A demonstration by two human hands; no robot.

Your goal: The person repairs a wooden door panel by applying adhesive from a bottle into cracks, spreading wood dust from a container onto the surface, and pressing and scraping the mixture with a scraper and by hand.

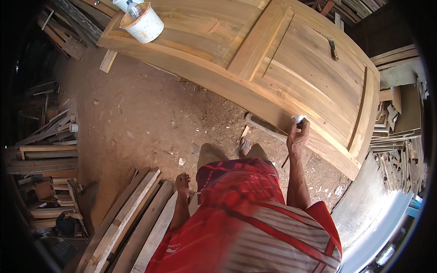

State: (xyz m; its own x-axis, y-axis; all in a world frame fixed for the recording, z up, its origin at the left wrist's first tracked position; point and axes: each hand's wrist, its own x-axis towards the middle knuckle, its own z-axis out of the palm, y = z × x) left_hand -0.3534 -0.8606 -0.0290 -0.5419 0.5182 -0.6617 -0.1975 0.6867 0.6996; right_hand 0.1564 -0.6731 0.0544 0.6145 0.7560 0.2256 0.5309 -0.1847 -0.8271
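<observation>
A large panelled wooden door [255, 59] lies flat in front of me, stretching from the upper left to the right. My right hand [298, 136] is at its near edge, fingers closed around a small white object [299, 118] whose kind I cannot make out. Low on my left side, my left hand [182, 184] hangs away from the door with its fingers curled in; no object shows in it. A putty knife [333, 48], or a similar flat-bladed tool, rests on the door's right panel.
A paint-stained white bucket [143, 27] stands on the door's far left part, with a clear plastic bottle [134, 9] in it. Long planks [132, 223] lie close by my left side. Stacked timber [45, 159] lines the left, and more wood pieces [400, 150] fill the right.
</observation>
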